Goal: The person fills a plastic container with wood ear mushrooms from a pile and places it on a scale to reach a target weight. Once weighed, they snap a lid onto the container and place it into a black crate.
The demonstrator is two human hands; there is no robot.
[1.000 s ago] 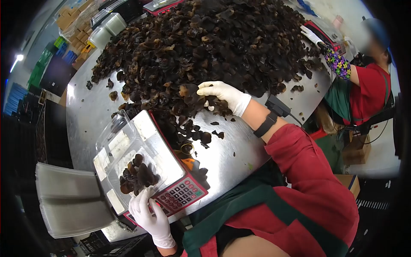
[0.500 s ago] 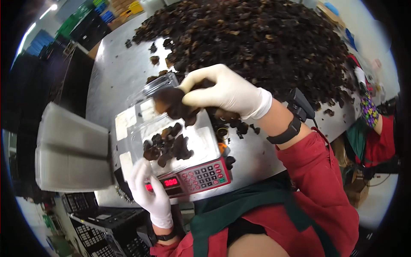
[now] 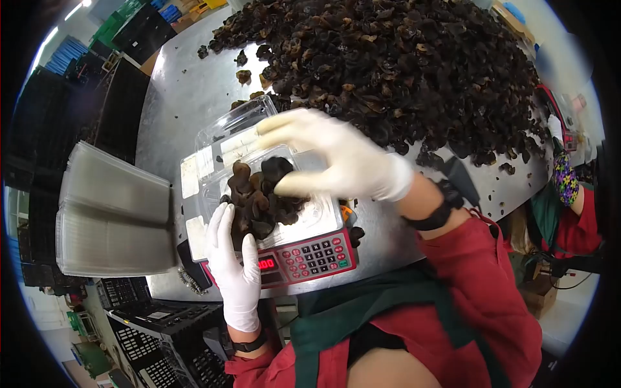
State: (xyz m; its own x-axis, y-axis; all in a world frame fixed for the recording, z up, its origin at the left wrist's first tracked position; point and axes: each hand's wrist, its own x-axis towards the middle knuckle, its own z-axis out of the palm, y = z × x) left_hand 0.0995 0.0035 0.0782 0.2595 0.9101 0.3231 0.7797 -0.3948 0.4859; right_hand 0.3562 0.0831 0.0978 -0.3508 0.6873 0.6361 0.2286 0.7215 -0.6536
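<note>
A clear plastic box (image 3: 212, 194) with its lid (image 3: 236, 120) folded back lies on a red and white digital scale (image 3: 309, 260). Dark brown wood ear mushrooms (image 3: 259, 194) are heaped inside it. My gloved right hand (image 3: 343, 155) hovers over the right side of the box, somewhat blurred, with thumb and fingers spread wide and nothing held. At the front left corner of the box, my gloved left hand (image 3: 234, 278) has its fingers stretched out and thumb apart, touching the box edge beside the mushrooms. It partly covers the scale's red display (image 3: 266, 263).
A huge pile of wood ear mushrooms (image 3: 414, 71) covers the back of the metal table (image 3: 174, 84). Stacked clear boxes (image 3: 116, 213) stand to the left. Black crates (image 3: 165, 323) are below the table's front left edge. A co-worker's sleeve (image 3: 564, 181) appears at far right.
My right hand has let go of its wood ear mushrooms, which now lie in the box, and its fingers have spread. My left hand has moved up and right to the box edge.
</note>
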